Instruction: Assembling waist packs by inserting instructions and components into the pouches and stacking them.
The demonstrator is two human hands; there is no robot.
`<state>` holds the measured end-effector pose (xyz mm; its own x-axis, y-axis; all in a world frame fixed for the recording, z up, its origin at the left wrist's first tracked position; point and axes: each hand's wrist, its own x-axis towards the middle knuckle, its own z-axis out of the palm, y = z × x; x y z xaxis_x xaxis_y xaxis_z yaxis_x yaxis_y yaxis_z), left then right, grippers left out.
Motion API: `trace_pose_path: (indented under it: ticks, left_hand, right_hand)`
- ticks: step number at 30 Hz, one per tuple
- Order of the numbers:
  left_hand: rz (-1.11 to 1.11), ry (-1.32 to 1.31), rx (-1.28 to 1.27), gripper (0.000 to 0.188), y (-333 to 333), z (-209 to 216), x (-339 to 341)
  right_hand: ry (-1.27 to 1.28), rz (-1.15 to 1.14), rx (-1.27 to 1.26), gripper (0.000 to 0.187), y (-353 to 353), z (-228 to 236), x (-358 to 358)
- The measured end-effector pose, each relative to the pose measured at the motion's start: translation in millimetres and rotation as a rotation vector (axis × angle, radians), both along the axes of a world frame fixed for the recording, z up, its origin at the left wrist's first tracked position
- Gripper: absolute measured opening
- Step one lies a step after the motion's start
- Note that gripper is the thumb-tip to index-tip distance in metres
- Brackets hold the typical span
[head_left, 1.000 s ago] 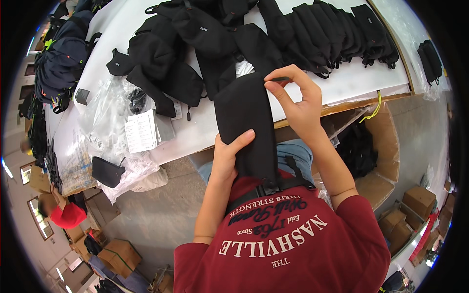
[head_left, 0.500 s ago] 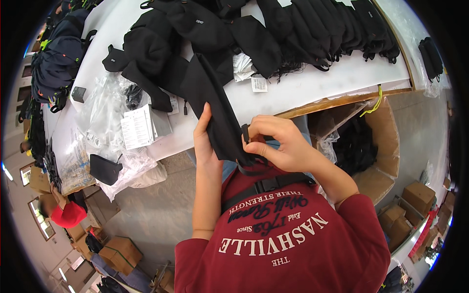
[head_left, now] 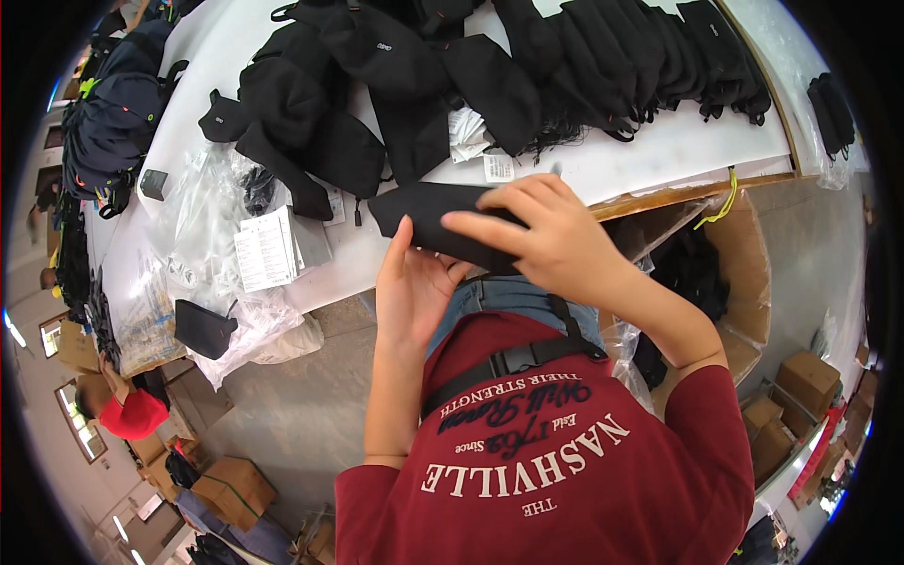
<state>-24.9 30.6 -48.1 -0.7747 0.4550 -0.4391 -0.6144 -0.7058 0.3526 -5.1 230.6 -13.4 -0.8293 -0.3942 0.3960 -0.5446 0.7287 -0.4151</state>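
A long black fabric pouch (head_left: 424, 209) lies crosswise between my hands, just off the table's front edge. My left hand (head_left: 414, 287) holds it from below near its left end, thumb up against the near side and the fingers partly hidden underneath. Over its right part, my right hand (head_left: 551, 235) grips with the fingers laid across the top; its thumb is hidden. Beyond the pouch, a heap of similar black pouches (head_left: 405, 56) covers the table. A small black zipper pull (head_left: 358, 213) hangs near the pouch's left end.
Printed white leaflets (head_left: 266, 250) and clear plastic bags (head_left: 193, 217) lie at the left, beside a small black pouch (head_left: 204, 328). More pouches (head_left: 650, 56) stand in a row at the far right. Below the table edge is an open cardboard box (head_left: 744, 273). A person in red (head_left: 134, 414) is at far left.
The pouch has turned from pointing away from me to lying crosswise. My right hand has moved up from its near end and now lies over its top.
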Motion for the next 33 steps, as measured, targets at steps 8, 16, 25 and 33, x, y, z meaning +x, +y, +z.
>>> trace_pose_path:
  ticks: [8,16,25,33]
  left_hand:
    - [0.062,0.955,-0.908,0.057,-27,-6,-13]
    - [-0.231,1.297,-1.043,0.047,-47,21,-16]
    - [-0.018,1.139,-1.233,0.049,-63,7,-29]
    - [0.029,1.004,-1.370,0.032,-81,10,-39]
  right_hand:
    - [-0.401,-0.011,-0.697,0.048,23,13,1]
    - [-0.702,0.009,-0.718,0.026,54,18,-6]
    - [0.192,-0.661,-0.592,0.026,160,31,-34]
    - [0.196,-1.196,-0.300,0.052,324,-59,-56]
